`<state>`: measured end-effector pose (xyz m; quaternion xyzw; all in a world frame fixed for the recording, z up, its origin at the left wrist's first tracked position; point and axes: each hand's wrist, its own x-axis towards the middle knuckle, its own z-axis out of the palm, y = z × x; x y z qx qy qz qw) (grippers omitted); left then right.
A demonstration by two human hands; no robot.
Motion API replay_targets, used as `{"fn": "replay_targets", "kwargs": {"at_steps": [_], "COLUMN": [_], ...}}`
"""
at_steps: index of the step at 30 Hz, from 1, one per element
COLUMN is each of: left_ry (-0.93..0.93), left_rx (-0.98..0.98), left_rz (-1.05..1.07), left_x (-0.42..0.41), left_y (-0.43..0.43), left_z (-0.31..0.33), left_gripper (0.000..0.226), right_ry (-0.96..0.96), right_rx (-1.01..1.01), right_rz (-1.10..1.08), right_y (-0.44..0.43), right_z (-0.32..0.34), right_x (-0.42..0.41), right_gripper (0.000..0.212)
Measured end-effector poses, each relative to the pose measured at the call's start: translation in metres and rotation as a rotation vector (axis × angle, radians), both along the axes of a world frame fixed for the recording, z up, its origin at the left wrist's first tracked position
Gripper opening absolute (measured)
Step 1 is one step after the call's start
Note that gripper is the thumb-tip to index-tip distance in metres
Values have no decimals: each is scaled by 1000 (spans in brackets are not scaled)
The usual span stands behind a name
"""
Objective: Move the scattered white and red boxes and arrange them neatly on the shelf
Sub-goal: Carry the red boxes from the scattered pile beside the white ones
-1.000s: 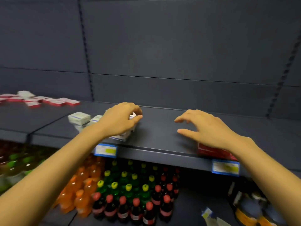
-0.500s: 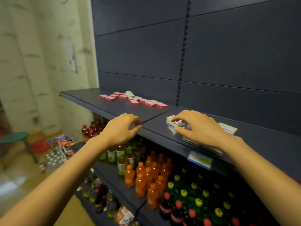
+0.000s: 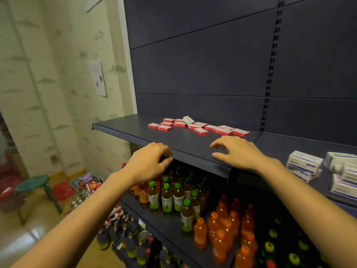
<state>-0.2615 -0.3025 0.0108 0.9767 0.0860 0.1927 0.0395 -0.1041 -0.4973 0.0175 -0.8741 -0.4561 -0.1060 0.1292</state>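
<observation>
Several flat red and white boxes [image 3: 199, 127] lie scattered at the back of the dark shelf [image 3: 123, 127]. One white box [image 3: 188, 119] rests tilted on top of them. My left hand [image 3: 149, 163] hovers at the shelf's front edge, fingers curled, holding nothing. My right hand [image 3: 236, 152] is spread above the shelf board, in front of the scattered boxes and apart from them, also holding nothing. A stack of white boxes with blue print [image 3: 305, 165] stands on the shelf section to the right.
Below the shelf stand rows of green-capped bottles [image 3: 170, 198] and orange bottles [image 3: 228, 231]. More white boxes [image 3: 343, 175] sit at the far right edge. A green stool [image 3: 33, 185] and a basket of goods [image 3: 87, 182] are on the floor at left.
The view has swung left along the shelf. My right hand left the white box stack and now hovers before the red boxes. My left hand moved to the shelf's front edge.
</observation>
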Motion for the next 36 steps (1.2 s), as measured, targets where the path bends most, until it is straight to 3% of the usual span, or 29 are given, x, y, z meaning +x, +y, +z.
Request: {"fn": "replay_targets", "kwargs": {"at_steps": [11,19,22,26,31,36], "left_ry": [-48,-45,-33,-26,-3,31], "left_rx": [-76,-72,-56,-40,-45,-57], "left_rz": [-65,-103,-117,-143,-173,-240], "left_x": [52,120,144,174,217,269], "left_y": [102,169,187,205,222,230], "left_z": [-8,-1,2,7,13,15], "left_gripper": [30,29,28,28,27,32], "right_ry": [67,72,114,155,157,127], "right_rx": [-7,-65,-173,-309,-373,-336], "right_rz": [-130,-422,-493,-511,-536,-530], "right_y": [103,172,184,192,191,182], "right_z": [-3,1,0,-4,0,6], "right_x": [56,134,159,180,194,192], "right_gripper": [37,56,60,50,40,49]}}
